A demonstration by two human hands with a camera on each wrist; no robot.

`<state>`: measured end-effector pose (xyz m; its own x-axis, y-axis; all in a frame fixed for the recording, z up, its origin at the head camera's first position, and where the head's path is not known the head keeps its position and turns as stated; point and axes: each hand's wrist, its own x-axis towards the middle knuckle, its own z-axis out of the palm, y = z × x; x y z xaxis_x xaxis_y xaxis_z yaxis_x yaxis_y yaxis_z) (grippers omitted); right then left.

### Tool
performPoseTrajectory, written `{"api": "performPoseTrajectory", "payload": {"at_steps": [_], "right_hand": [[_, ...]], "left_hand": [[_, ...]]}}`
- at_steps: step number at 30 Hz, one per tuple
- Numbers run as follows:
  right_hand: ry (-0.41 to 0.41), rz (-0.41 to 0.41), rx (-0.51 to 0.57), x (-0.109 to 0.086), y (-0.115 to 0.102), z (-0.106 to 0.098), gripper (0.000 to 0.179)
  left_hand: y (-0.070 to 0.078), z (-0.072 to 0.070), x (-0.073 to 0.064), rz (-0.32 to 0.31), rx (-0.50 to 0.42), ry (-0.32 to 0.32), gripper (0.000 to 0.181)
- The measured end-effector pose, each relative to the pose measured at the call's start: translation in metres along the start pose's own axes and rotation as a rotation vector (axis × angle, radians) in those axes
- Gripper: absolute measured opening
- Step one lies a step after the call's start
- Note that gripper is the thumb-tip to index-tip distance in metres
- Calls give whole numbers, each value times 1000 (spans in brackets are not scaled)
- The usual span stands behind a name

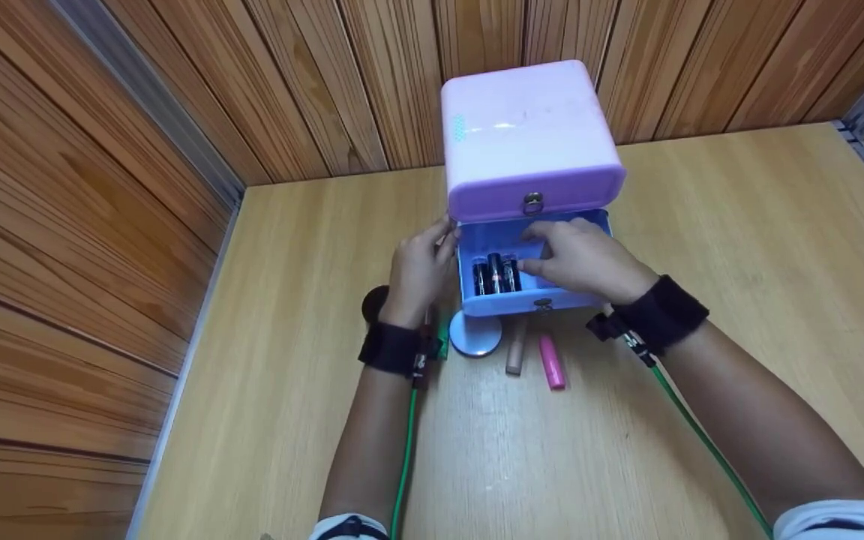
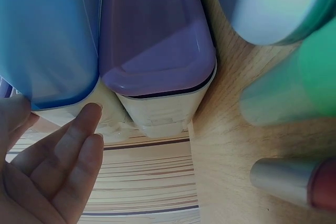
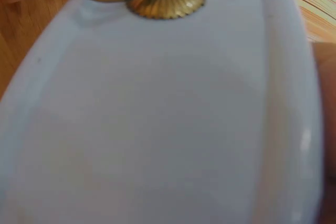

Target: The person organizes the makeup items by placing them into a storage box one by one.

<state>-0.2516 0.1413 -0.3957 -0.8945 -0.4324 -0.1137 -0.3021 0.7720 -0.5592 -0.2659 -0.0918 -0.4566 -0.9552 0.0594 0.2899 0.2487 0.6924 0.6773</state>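
Note:
A pink and purple box (image 1: pixel 529 135) with ring pulls stands near the back wall. Its lower blue drawer (image 1: pixel 511 301) is pulled out. Inside, at the drawer's left, several black lipstick-like tubes (image 1: pixel 496 274) stand side by side. My right hand (image 1: pixel 586 255) reaches into the drawer from the right, thumb beside the tubes and fingers spread; nothing shows between them. My left hand (image 1: pixel 418 266) rests at the drawer's left side. In the left wrist view its fingers (image 2: pixel 79 145) touch the drawer's outer wall. The drawer front (image 3: pixel 157 103) fills the right wrist view.
Before the drawer lie a round white-topped compact (image 1: pixel 475 334), a beige tube (image 1: pixel 516 349) and a pink tube (image 1: pixel 552 362). By the left wrist are a green tube (image 2: pixel 294 85), a silver-and-red tube (image 2: pixel 289 182) and a black round item (image 1: pixel 376 304). Wood-panelled walls (image 1: pixel 312 90) bound the table.

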Motion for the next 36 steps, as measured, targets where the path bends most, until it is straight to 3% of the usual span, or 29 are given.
{"api": "performPoseTrajectory", "payload": {"at_steps": [4,15,21,28,33,36], "right_hand": [[73,-19,8,-7,1,-4,43],[133,-27,-1,-30,-1,-16,40],[131,-3,12,-48,0,-23,42],[155,-6,-7,-68,6,-29,42],[160,-18,10,-81,8,-28,36],[154,-57,8,-86,10,-23,28]], "left_hand": [[0,0,-1,-4,4,0,37],[0,1,-2,-52,6,-22,40],[-1,0,-2,-18,1,-2,38],[0,0,-2,-52,-14,-20,38],[-1,-1,-2,-10,6,-8,37],[-1,0,-2,-17,9,-12,37]]}}
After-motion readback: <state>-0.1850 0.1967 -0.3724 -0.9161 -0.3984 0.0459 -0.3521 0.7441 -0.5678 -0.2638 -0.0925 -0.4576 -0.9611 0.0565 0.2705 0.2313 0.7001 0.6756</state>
